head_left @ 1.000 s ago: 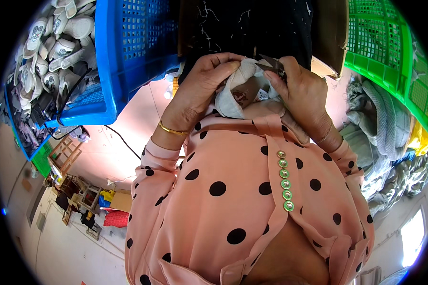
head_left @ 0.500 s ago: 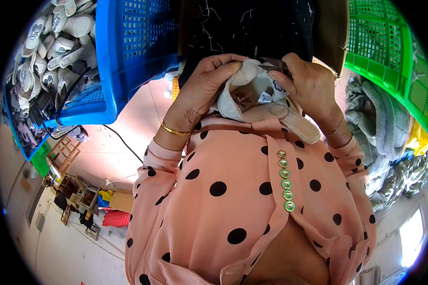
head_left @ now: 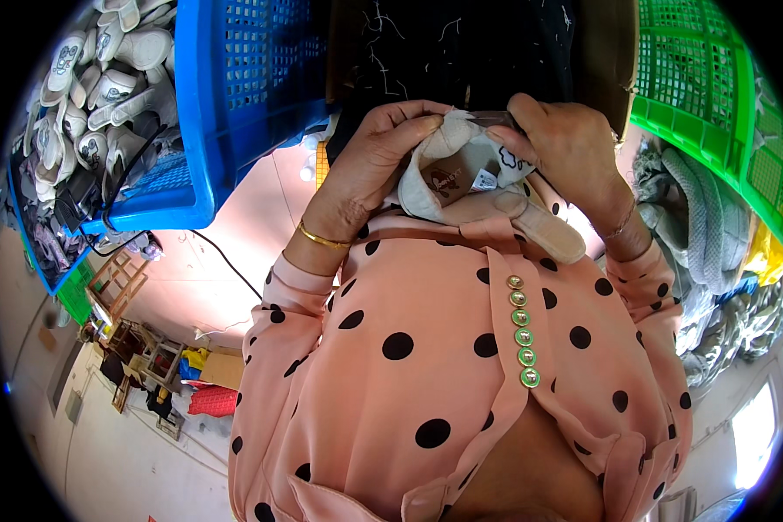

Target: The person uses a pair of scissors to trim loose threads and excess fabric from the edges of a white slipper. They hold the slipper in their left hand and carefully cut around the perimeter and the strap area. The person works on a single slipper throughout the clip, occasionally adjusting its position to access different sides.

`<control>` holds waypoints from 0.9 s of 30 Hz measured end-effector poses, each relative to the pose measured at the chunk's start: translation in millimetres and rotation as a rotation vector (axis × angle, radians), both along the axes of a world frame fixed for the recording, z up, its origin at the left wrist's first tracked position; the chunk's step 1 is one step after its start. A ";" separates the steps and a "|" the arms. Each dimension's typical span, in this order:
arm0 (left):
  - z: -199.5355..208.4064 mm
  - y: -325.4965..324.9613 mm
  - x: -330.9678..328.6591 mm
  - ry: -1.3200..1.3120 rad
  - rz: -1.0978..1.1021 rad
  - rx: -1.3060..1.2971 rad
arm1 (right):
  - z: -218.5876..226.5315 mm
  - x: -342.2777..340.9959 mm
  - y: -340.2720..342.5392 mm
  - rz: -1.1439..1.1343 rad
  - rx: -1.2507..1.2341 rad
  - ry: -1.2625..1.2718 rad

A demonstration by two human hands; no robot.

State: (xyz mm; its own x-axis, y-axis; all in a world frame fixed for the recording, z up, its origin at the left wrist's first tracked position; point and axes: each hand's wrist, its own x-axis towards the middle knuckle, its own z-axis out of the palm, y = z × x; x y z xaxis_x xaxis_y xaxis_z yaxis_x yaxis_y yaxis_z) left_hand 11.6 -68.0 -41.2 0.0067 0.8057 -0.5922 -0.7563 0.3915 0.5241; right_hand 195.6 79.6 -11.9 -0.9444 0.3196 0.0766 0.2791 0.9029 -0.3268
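Observation:
A beige-white fabric shoe upper (head_left: 422,193) with a loose strap is held against the front of my shirt, its opening toward me. Inside it show a tan insole with a printed figure, a small white label and a dark flower-like outline. My left hand (head_left: 378,152) is closed on its far left edge, thumb and fingers pinching the fabric. My right hand (head_left: 570,143) is closed at the far right edge. Between its thumb and fingers runs a thin dark grey blade-like tool (head_left: 493,119), mostly hidden by the hand, whose tip lies by the pinched edge.
At the left, a blue plastic crate (head_left: 196,113) stands beside a heap of similar shoe uppers (head_left: 104,96). A green crate (head_left: 696,104) is at the right, above grey bundled shoe pieces (head_left: 705,217). Cut threads lie on my dark trousers (head_left: 461,52). A black cable (head_left: 226,257) crosses the floor.
My right hand has shifted slightly and turned, its knuckles now higher over the dark tool. The left hand and the shoe upper have stayed almost still.

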 end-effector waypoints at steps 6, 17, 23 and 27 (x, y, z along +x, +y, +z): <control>-4.8 -2.0 0.8 -0.025 -0.005 0.021 | -3.8 -1.0 2.4 0.013 0.018 0.020; 15.7 2.7 -0.1 0.172 -0.121 0.034 | 8.6 -15.7 -3.1 -0.179 -0.661 0.090; 22.6 6.6 -3.5 0.312 -0.195 -0.001 | -22.0 -23.2 14.7 -0.208 -0.500 0.127; 21.4 14.2 -8.8 0.432 -0.244 0.101 | -28.1 -23.6 31.9 -0.461 -0.548 0.191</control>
State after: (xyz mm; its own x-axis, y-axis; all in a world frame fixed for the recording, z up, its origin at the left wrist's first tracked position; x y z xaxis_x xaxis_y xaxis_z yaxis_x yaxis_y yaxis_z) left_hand 2.8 -53.8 -19.8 -0.0268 0.8646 -0.5017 -0.3544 0.4611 0.8135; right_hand 172.0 111.6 -40.0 -0.6912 0.7203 -0.0586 0.4838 0.4011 -0.7778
